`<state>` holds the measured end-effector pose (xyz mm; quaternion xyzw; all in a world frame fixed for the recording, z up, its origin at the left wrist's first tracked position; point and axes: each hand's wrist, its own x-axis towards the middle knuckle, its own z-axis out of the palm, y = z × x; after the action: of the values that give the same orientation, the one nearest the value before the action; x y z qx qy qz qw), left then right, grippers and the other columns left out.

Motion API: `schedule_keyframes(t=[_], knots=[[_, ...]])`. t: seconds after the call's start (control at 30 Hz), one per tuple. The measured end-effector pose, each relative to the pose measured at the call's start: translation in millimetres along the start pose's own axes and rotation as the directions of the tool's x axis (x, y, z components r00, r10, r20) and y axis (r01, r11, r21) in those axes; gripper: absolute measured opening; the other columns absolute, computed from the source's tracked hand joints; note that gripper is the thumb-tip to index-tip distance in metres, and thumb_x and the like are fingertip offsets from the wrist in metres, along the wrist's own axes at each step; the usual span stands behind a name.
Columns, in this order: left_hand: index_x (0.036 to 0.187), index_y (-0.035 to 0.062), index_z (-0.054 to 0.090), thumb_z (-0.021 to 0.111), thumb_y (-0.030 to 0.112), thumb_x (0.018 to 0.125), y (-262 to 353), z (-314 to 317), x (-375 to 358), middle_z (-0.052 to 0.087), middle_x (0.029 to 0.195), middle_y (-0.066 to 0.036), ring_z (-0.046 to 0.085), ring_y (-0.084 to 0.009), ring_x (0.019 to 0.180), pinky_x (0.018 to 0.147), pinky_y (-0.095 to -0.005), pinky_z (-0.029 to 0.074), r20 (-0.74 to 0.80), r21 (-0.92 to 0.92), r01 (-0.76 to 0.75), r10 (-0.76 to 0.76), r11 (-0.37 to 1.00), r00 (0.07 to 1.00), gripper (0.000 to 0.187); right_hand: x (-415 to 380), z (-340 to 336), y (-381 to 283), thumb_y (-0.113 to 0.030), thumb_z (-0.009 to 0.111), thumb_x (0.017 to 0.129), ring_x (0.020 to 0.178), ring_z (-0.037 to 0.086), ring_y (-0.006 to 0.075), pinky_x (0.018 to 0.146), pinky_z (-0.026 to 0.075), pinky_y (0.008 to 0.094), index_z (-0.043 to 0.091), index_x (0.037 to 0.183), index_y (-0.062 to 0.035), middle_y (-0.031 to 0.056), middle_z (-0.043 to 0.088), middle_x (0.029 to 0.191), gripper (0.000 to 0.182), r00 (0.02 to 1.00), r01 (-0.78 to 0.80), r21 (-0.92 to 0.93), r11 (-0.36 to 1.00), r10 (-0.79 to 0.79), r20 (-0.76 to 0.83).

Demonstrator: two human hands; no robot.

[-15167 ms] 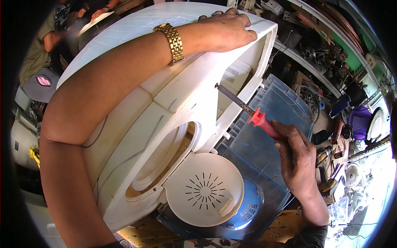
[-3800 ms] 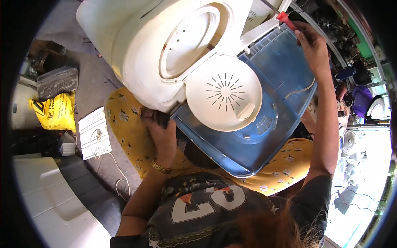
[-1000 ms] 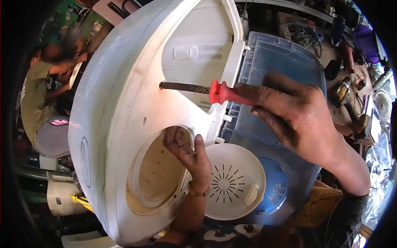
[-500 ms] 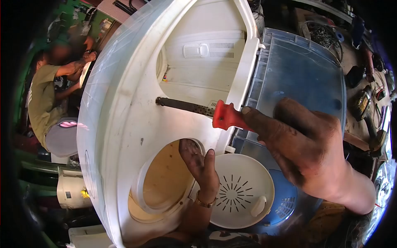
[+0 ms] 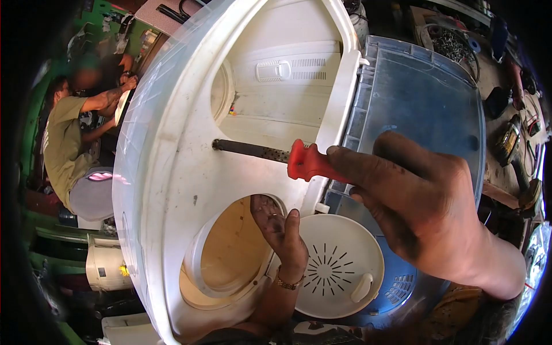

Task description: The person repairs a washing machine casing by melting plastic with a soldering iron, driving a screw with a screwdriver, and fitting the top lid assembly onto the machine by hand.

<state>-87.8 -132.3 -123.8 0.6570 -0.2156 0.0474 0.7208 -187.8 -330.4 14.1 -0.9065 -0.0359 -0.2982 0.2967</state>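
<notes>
My right hand (image 5: 428, 201) is closed round the red handle of a screwdriver (image 5: 310, 162). Its dark shaft reaches left to a small hole in the white machine top (image 5: 167, 195), between two openings. My left hand (image 5: 279, 233), with a bracelet at the wrist, has its fingers spread at the rim of the lower round opening (image 5: 233, 247); it holds nothing. The larger upper opening (image 5: 276, 92) shows a vented white wall. Beside my left hand lies a round white slotted lid (image 5: 339, 267).
A blue translucent cover (image 5: 417, 115) lies at the right, under my right forearm. Beyond it, a bench (image 5: 497, 181) holds a power drill (image 5: 509, 144), wires and a box of screws (image 5: 451, 46). At left, a person in a green shirt (image 5: 66, 138) sits near a white container (image 5: 106, 264).
The screwdriver and my right hand have shifted slightly left, its tip staying at the hole. The view has moved a little. At left, the person's arms have moved slightly.
</notes>
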Motion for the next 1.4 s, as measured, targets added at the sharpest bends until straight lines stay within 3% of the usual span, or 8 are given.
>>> schedule_keyframes(t=[0.2,0.4,0.73,0.8,1.0,1.4], knots=[[0.144,-0.0045,0.018,0.055,-0.003,0.079,0.0,0.9,-0.1,0.024,0.148,-0.019,0.021,-0.027,0.139,0.115,-0.039,0.011,-0.002,-0.007,0.004,-0.004,1.0,1.0,0.075,4.5,-3.8,-0.1,0.008,0.064,0.074,0.063,0.063,0.0247,0.054,0.049,0.0328,0.064,0.108,0.003,0.0158,0.062,0.081,0.034,0.993,-0.098,0.176,0.98,0.086,0.076],[0.144,-0.0032,0.018,0.055,-0.005,0.079,0.8,1.4,-1.0,0.026,0.148,-0.018,0.023,-0.0263,0.138,0.114,-0.0389,0.014,0.002,-0.052,0.021,-0.021,0.998,1.0,0.075,9.6,-3.6,3.1,0.009,0.062,0.076,0.074,0.067,0.0266,0.064,0.054,0.0304,0.063,0.107,0.0054,0.0181,0.066,0.09,0.031,0.997,-0.048,0.26,0.964,0.032,0.067],[0.144,-0.0023,0.018,0.053,-0.007,0.079,-5.2,-5.2,-1.2,0.027,0.146,-0.016,0.027,-0.0254,0.136,0.113,-0.0383,0.019,0.025,0.008,0.018,-0.018,1.0,1.0,0.074,7.4,-7.9,1.4,0.007,0.064,0.076,0.066,0.064,0.0256,0.058,0.049,0.0327,0.064,0.108,0.0016,0.0185,0.063,0.084,0.032,0.998,-0.046,0.11,0.993,0.039,0.058],[0.145,-0.0032,0.018,0.052,-0.007,0.078,-5.0,-4.0,0.0,0.03,0.146,-0.016,0.031,-0.0259,0.134,0.112,-0.0382,0.023,0.023,0.029,-0.001,0.0,1.0,1.0,0.075,6.7,-11.4,1.3,0.006,0.063,0.076,0.069,0.064,0.0256,0.062,0.05,0.0325,0.064,0.107,0.0027,0.0178,0.064,0.086,0.031,0.998,-0.044,0.13,0.991,0.038,0.049],[0.143,-0.0039,0.019,0.052,-0.007,0.079,-5.2,-5.4,-1.7,0.031,0.144,-0.016,0.031,-0.0256,0.133,0.112,-0.0383,0.023,0.0,0.106,-0.002,0.002,0.994,1.0,0.073,6.6,-24.5,5.1,0.002,0.063,0.079,0.076,0.064,0.0235,0.07,0.05,0.0302,0.063,0.104,0.0066,0.0158,0.065,0.089,0.025,0.999,-0.002,0.167,0.986,0.01,-0.044],[0.143,-0.0024,0.019,0.052,-0.008,0.079,-8.0,-4.9,0.0,0.031,0.143,-0.016,0.032,-0.0252,0.132,0.111,-0.038,0.024,0.011,0.055,0.001,-0.002,0.999,1.0,0.073,10.1,-9.3,4.6,0.004,0.064,0.077,0.068,0.063,0.0237,0.061,0.048,0.0312,0.064,0.105,0.0033,0.0153,0.062,0.081,0.028,1.0,0.012,0.18,0.984,-0.007,-0.025]])
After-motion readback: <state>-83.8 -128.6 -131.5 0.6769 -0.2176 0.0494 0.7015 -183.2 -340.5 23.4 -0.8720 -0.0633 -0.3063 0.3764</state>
